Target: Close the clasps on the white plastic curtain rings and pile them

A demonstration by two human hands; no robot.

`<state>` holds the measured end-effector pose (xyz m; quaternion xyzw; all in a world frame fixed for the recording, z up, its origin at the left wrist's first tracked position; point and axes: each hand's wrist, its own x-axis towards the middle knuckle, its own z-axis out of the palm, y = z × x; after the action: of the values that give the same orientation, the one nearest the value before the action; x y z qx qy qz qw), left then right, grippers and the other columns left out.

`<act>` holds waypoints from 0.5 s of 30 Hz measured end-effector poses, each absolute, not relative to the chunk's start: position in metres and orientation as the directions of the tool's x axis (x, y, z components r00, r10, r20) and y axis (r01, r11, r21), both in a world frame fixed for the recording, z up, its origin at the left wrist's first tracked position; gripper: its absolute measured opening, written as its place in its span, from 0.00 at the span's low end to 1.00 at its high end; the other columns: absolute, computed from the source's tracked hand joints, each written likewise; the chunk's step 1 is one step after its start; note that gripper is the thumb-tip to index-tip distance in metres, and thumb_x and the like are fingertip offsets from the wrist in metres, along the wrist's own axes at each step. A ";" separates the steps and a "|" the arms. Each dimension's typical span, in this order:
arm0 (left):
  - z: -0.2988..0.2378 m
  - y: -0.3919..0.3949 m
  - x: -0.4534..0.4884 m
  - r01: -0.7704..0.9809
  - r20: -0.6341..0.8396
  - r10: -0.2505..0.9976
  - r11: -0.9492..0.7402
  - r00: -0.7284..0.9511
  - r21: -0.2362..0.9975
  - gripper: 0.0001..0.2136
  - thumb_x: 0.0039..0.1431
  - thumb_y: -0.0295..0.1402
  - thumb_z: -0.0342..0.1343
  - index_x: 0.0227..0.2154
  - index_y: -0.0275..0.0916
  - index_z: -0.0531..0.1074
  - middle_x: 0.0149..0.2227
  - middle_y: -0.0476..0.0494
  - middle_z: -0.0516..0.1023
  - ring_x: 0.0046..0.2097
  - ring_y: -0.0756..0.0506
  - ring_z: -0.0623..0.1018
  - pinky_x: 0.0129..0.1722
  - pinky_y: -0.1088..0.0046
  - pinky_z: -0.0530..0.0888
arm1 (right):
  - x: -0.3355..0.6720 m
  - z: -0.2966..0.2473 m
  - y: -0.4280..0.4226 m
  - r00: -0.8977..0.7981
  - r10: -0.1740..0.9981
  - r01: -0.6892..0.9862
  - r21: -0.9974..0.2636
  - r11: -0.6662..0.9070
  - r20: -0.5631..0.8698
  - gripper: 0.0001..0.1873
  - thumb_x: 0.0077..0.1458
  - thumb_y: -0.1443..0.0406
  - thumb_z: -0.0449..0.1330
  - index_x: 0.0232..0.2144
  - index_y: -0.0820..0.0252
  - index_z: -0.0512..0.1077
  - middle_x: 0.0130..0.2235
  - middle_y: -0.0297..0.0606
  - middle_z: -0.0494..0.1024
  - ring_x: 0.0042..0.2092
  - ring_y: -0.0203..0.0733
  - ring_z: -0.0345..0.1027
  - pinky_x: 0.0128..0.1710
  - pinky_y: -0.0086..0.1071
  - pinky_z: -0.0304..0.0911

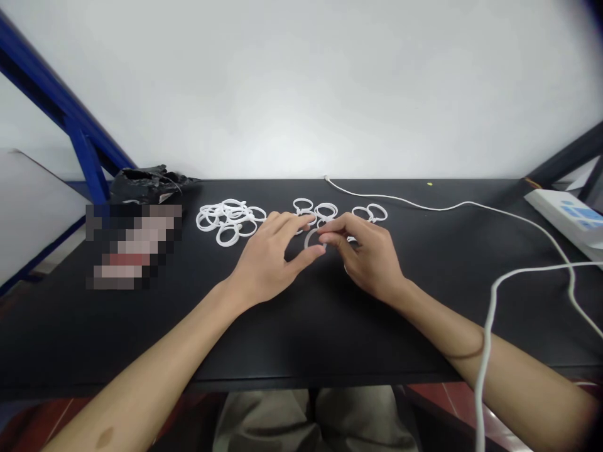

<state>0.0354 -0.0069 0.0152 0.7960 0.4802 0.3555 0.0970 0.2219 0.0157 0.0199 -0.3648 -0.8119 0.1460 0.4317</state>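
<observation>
My right hand [370,254] is closed in a pinch, thumb and index finger together on the edge of a thin white plastic ring [308,238]. Across from it, my left hand [273,257] has its fingers and thumb apart around the ring; the thumb tip is at the ring's lower edge, close to the right fingertips. Whether that thumb bears on the ring is hard to see. Just beyond the hands lie several small groups of white rings [326,207], partly hidden by my fingers. Left of my left hand is a loose pile of similar rings [228,236], some with small tabs.
A black plastic bag [141,185] sits at the back left, near a blurred-out patch. A white cable [409,202] crosses the black table [292,339] and another strand hangs over my right forearm. At the right edge is a white box [560,216]. A pale wall stands behind.
</observation>
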 end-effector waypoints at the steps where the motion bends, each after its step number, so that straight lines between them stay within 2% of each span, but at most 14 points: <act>1: 0.014 -0.007 0.035 0.693 0.483 0.813 -0.552 0.325 0.463 0.20 0.63 0.46 0.52 0.52 0.40 0.69 0.46 0.43 0.76 0.48 0.42 0.72 0.50 0.62 0.69 | 0.222 0.020 0.016 -0.378 0.712 0.466 -0.542 0.699 0.592 0.05 0.60 0.68 0.58 0.32 0.55 0.72 0.34 0.33 0.79 0.35 0.38 0.71 0.36 0.32 0.65; 6: 0.012 -0.005 0.035 0.680 0.499 0.756 -0.629 0.424 0.376 0.16 0.63 0.41 0.54 0.49 0.37 0.70 0.45 0.42 0.76 0.46 0.42 0.72 0.51 0.61 0.68 | 0.223 0.022 0.017 -0.390 0.700 0.479 -0.517 0.709 0.598 0.07 0.60 0.68 0.59 0.28 0.56 0.71 0.31 0.32 0.78 0.35 0.38 0.69 0.36 0.32 0.64; 9: 0.013 -0.004 0.035 0.710 0.516 0.760 -0.608 0.394 0.354 0.15 0.62 0.39 0.54 0.48 0.37 0.70 0.44 0.42 0.75 0.46 0.43 0.72 0.49 0.63 0.69 | 0.223 0.019 0.017 -0.384 0.734 0.506 -0.538 0.674 0.559 0.03 0.60 0.65 0.59 0.36 0.55 0.73 0.34 0.34 0.79 0.37 0.39 0.70 0.38 0.33 0.67; 12: 0.014 -0.001 0.031 0.845 0.551 0.790 -0.469 0.270 0.258 0.15 0.61 0.38 0.52 0.48 0.37 0.71 0.43 0.41 0.74 0.46 0.41 0.71 0.49 0.61 0.69 | 0.221 0.013 0.019 -0.447 0.739 0.588 -0.457 0.667 0.503 0.16 0.60 0.60 0.59 0.50 0.58 0.70 0.45 0.41 0.78 0.47 0.46 0.69 0.47 0.41 0.67; 15: 0.012 0.005 0.019 0.970 0.555 0.825 -0.209 0.107 0.124 0.17 0.61 0.35 0.50 0.50 0.35 0.71 0.46 0.36 0.73 0.48 0.36 0.70 0.48 0.58 0.68 | 0.217 0.006 0.020 -0.587 0.678 0.625 -0.283 0.727 0.442 0.18 0.60 0.56 0.58 0.47 0.61 0.72 0.56 0.47 0.72 0.59 0.53 0.60 0.58 0.49 0.60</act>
<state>0.0190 0.0051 0.0123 0.7311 0.6137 0.2647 -0.1372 0.2174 0.0198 0.0057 -0.3662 -0.8896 0.0487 0.2686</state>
